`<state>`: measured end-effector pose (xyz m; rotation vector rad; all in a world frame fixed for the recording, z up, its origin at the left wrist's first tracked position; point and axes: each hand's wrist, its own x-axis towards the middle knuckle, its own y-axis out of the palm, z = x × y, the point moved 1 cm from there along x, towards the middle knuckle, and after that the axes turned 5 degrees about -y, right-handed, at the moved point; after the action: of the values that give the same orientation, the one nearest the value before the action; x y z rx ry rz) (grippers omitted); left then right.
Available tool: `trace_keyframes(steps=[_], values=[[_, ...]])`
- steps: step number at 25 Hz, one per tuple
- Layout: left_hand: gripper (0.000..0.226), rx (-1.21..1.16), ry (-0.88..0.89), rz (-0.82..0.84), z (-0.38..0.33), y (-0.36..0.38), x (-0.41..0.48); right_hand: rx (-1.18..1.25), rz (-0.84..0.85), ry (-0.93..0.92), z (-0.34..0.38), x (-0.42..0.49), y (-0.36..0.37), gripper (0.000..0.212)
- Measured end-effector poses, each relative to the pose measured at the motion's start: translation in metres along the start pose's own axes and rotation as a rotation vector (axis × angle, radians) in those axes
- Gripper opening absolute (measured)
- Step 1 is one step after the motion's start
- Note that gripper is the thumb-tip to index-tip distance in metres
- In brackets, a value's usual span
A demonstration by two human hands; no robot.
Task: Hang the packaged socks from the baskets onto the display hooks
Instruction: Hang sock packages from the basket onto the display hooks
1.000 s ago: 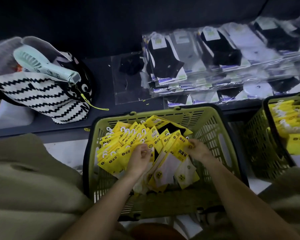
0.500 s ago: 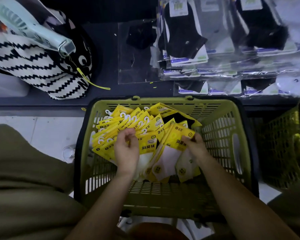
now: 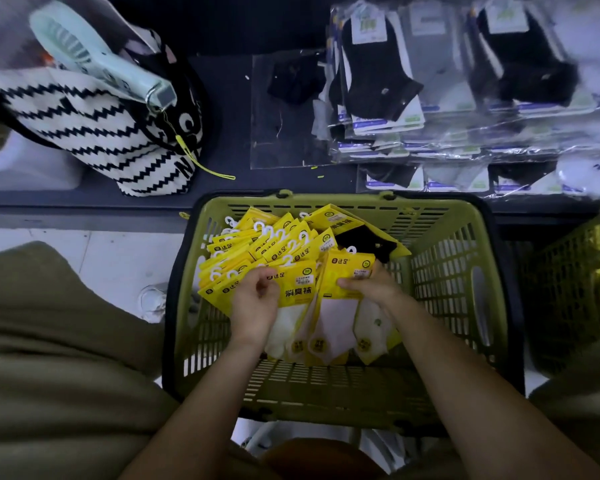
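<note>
1. Two green baskets: the main basket [image 3: 447, 271] sits centre, and a second basket [image 3: 575, 289] stands just right of it, cut by the frame edge.
2. Yellow sock packs [image 3: 257, 244] lie fanned across the main basket's left and middle, too overlapped to count.
3. The left grip [image 3: 255, 303] curls round the front packs. The right grip [image 3: 371, 289] pinches one pack [image 3: 347, 271] beside it, thumb on top.
4. The basket's right third and near floor strip lie bare.
5. Beyond the basket's far rim are one zigzag bag [image 3: 84, 123], one handheld fan [image 3: 94, 60] on it, and stacked clear-bagged socks [image 3: 430, 98].
</note>
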<state>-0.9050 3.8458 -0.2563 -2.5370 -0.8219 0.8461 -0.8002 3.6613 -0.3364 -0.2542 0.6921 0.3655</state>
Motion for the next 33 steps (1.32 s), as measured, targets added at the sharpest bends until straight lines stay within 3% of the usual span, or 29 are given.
trace_keyframes(steps=[2,6,10,15,19,23,28,33], values=[[0.021,0.151,0.036,0.067,-0.003,-0.002,0.000,-0.005,0.027,0.012,0.001,-0.008,-0.003,0.041],[0.026,0.280,0.018,0.105,-0.011,-0.001,0.002,0.002,-0.014,0.044,0.012,-0.026,-0.022,0.052],[0.033,0.358,-0.042,0.174,-0.023,0.002,0.003,0.126,-0.090,-0.043,0.033,-0.048,-0.049,0.045],[0.058,0.113,-0.030,0.491,-0.050,0.021,-0.016,0.307,0.005,-0.199,0.063,-0.078,-0.043,0.028],[0.050,-0.143,0.096,0.495,-0.084,0.009,-0.015,0.363,0.064,-0.352,0.093,-0.096,-0.025,0.026],[0.038,-0.314,0.186,0.572,-0.116,-0.009,-0.011,0.249,-0.006,-0.486,0.131,-0.111,-0.018,0.028],[0.038,-0.476,0.158,0.498,-0.143,-0.042,-0.002,0.321,-0.128,-0.562,0.172,-0.116,0.004,0.041],[0.044,-0.612,0.208,0.514,-0.166,-0.074,0.003,0.298,-0.172,-0.637,0.214,-0.123,0.020,0.018]])
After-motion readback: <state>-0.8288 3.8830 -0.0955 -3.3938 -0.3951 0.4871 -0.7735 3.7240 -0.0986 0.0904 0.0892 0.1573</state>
